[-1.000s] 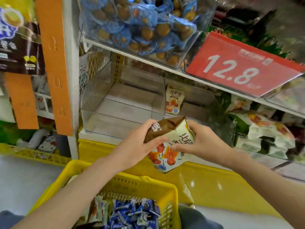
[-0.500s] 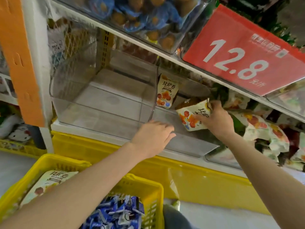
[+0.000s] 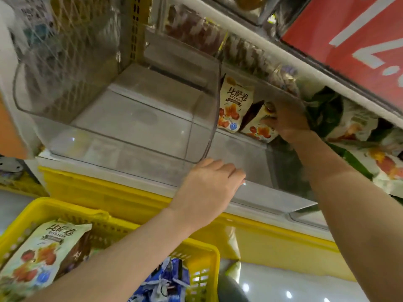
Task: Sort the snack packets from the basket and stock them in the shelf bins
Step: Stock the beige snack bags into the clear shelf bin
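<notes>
My right hand (image 3: 287, 120) reaches deep into the middle clear shelf bin (image 3: 257, 162) and grips a cream and brown snack packet (image 3: 258, 125), tilted against the bin's back. Beside it an identical packet (image 3: 234, 103) stands upright. My left hand (image 3: 209, 188) rests on the front rim of that bin, fingers bent over the edge. The yellow basket (image 3: 202, 253) sits below at the bottom left. It holds another cream packet (image 3: 41, 256) and several blue and white packets (image 3: 165, 282).
A clear bin (image 3: 122, 118) with nothing in it stands to the left of the middle one. Green and white packets (image 3: 357, 131) fill the bin on the right. A red price sign (image 3: 349, 35) overhangs from the shelf above. A yellow shelf front (image 3: 261, 240) runs below the bins.
My right hand has carried the packet from in front of the shelf to the back of the middle bin, next to the standing packet. My left hand let go and settled on the bin's rim.
</notes>
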Motion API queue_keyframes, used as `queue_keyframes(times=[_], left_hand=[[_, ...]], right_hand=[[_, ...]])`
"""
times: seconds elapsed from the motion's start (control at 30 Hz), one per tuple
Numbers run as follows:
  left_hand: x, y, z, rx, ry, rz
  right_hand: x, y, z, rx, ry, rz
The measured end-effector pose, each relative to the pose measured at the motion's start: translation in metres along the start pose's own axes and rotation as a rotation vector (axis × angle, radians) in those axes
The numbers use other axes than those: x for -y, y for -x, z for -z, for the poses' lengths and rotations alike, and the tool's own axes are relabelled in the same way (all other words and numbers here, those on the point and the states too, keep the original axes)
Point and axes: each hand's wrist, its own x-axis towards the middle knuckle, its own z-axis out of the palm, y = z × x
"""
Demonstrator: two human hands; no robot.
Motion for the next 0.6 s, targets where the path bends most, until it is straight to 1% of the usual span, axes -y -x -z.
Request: queue_keyframes(times=[0.07,0.23,0.3,0.37,0.47,0.6], left_hand=[[0.000,0.000,-0.003,-0.033,-0.008,-0.003],[-0.001,0.001,-0.006,-0.049,-0.023,0.006],[-0.001,0.001,-0.005,-0.027,-0.019,0.013],[-0.001,0.001,-0.003,-0.012,-0.017,0.014],[-0.001,0.002,-0.002,0.002,-0.010,0.007],[-0.001,0.002,0.000,0.039,0.002,0.017]], right_hand=[[-0.005,-0.008,-0.001,-0.064,0.160,0.023],[0.001,-0.012,-0.007,-0.200,0.260,-0.096],[0.006,-0.012,-0.010,-0.196,0.212,-0.100],[0.009,-0.012,-0.011,-0.140,0.121,-0.098],[0.006,-0.004,-0.010,-0.049,-0.103,-0.068],[0.011,0.020,0.000,0.002,-0.187,0.018]])
